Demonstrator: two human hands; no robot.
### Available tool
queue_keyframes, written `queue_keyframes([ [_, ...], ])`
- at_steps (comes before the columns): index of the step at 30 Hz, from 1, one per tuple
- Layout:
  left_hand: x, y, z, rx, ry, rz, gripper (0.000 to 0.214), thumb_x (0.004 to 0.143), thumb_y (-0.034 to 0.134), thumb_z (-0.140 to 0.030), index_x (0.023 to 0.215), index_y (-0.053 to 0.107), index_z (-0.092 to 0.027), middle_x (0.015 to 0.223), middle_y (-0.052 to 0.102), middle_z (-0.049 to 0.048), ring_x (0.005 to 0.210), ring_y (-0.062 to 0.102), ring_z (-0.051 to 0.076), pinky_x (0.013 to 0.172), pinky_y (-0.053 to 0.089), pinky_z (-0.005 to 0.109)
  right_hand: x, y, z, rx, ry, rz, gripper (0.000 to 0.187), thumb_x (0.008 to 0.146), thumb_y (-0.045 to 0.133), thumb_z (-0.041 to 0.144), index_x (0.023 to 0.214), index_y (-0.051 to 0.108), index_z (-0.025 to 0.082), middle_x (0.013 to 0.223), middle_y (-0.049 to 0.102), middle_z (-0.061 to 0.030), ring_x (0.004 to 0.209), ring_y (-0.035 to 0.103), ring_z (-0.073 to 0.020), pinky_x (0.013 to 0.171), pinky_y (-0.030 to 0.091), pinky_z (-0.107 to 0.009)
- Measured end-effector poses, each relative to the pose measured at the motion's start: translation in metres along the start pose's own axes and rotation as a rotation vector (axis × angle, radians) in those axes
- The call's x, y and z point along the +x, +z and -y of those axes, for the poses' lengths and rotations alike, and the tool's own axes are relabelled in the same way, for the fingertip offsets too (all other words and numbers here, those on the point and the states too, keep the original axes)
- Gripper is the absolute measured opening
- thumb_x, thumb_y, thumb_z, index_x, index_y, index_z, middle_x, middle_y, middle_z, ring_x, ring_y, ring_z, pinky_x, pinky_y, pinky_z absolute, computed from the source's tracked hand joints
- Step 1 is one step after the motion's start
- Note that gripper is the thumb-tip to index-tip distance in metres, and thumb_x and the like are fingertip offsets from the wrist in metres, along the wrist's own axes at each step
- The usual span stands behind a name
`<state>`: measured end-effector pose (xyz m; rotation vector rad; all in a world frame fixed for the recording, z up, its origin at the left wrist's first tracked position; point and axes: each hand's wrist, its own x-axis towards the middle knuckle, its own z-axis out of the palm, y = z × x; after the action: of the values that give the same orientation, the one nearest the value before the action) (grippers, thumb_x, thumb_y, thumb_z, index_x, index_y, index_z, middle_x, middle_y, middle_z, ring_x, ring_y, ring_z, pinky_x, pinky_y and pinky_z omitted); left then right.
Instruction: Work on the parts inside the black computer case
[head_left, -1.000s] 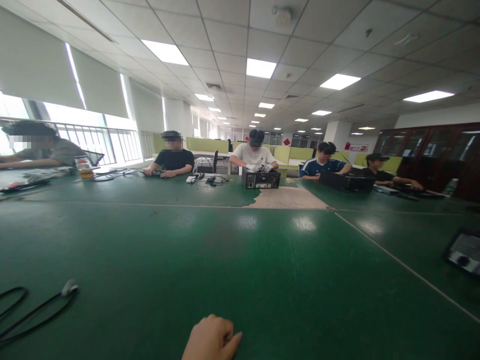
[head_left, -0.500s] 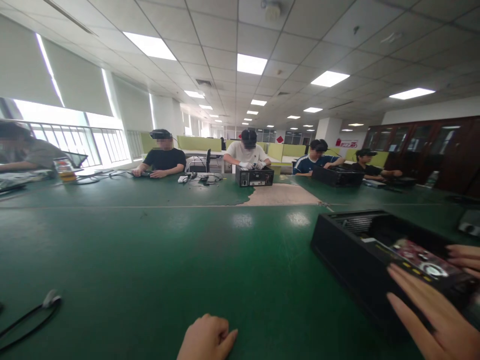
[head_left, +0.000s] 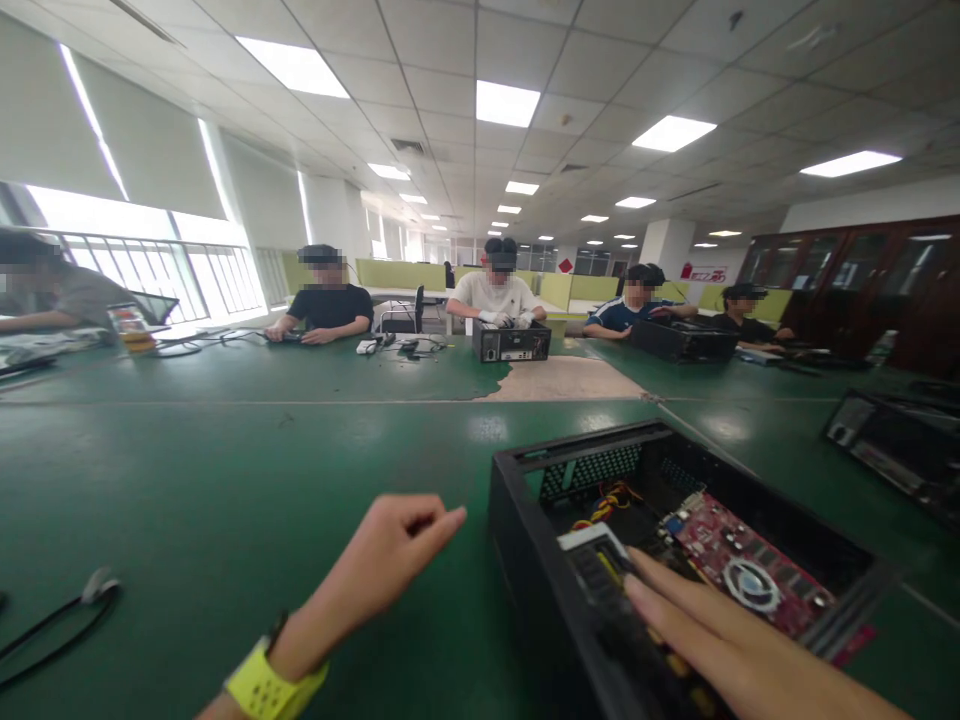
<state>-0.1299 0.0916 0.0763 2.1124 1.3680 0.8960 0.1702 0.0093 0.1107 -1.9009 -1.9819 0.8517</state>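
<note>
An open black computer case [head_left: 675,560] sits on the green worktop [head_left: 247,470] toward its near right corner, lid off and its inside facing up, so the parts within are laid bare: a red circuit card with a round fan [head_left: 739,570] along the far right side, a bundle of yellow and red wires [head_left: 600,500] by the perforated rear wall, and a pale-edged component [head_left: 589,545] at the near left. The right hand [head_left: 720,650] lies flat on the case's near edge, fingers [head_left: 660,600] stretched out and held close together, pressing on the frame rather than gripping anything (a steadying or pushing hold, by the look of it). The left hand [head_left: 390,560], with a yellow band [head_left: 266,685] at the wrist, hovers above the worktop just left of the case without touching it; its fingers are loosely curled, the forefinger reaching toward the case wall, and it holds nothing. A black cable with a pale plug [head_left: 75,605] lies at the near left edge. Along the far edge other people sit at their own work, one with white gloves at another black case [head_left: 511,343], and a further case [head_left: 896,445] rests at the right edge.
</note>
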Motion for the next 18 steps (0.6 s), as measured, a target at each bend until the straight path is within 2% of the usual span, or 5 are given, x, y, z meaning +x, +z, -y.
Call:
queue_keyframes([
  [4,0.064,-0.034,-0.078,0.172,0.275,-0.083,0.044,0.087,0.046,-0.047,0.057,0.052,-0.015,0.054,0.040,-0.0051,0.053,0.037,0.007,0.052,0.026,0.021,0.047,-0.005,0.055,0.258,-0.255,0.382,0.058,0.088,0.034,0.058,0.108,0.067,0.014,0.100,0.072,-0.0093,0.084,0.068,-0.0171,0.071,0.053,-0.027],
  [7,0.098,-0.017,-0.111,0.363,0.355,-0.016,0.038,0.085,0.049,-0.041,0.058,0.057,-0.015,0.053,0.044,-0.0031,0.052,0.038,0.009,0.050,0.026,0.023,0.103,-0.012,0.065,-0.278,-0.364,0.170,0.043,0.086,0.043,0.049,0.083,0.071,0.018,0.076,0.072,-0.0063,0.070,0.065,-0.0192,0.062,0.047,-0.028],
  [9,0.108,0.008,-0.117,0.486,0.328,0.057,0.033,0.081,0.050,-0.038,0.061,0.063,-0.016,0.055,0.051,0.0004,0.052,0.043,0.012,0.049,0.029,0.025,0.126,-0.008,0.060,-0.575,-0.415,0.067,0.032,0.082,0.049,0.043,0.083,0.072,0.020,0.081,0.072,-0.0071,0.079,0.065,-0.0258,0.067,0.047,-0.034],
  [15,0.093,0.064,-0.101,0.731,0.290,0.509,0.026,0.076,0.056,-0.031,0.087,0.074,-0.016,0.082,0.071,0.0147,0.075,0.066,0.027,0.061,0.049,0.032,0.118,0.024,0.025,-0.771,-0.348,0.446,0.036,0.072,0.068,0.039,0.104,0.070,0.022,0.106,0.070,-0.0112,0.097,0.064,-0.0367,0.077,0.052,-0.046],
  [18,0.082,0.076,-0.092,0.763,0.249,0.712,0.020,0.066,0.070,-0.020,0.085,0.074,-0.014,0.081,0.072,0.0170,0.078,0.068,0.030,0.067,0.052,0.036,0.125,0.044,0.018,-0.725,-0.359,0.410,0.028,0.059,0.077,0.021,0.087,0.073,0.023,0.097,0.073,-0.0084,0.093,0.066,-0.0349,0.077,0.054,-0.043],
])
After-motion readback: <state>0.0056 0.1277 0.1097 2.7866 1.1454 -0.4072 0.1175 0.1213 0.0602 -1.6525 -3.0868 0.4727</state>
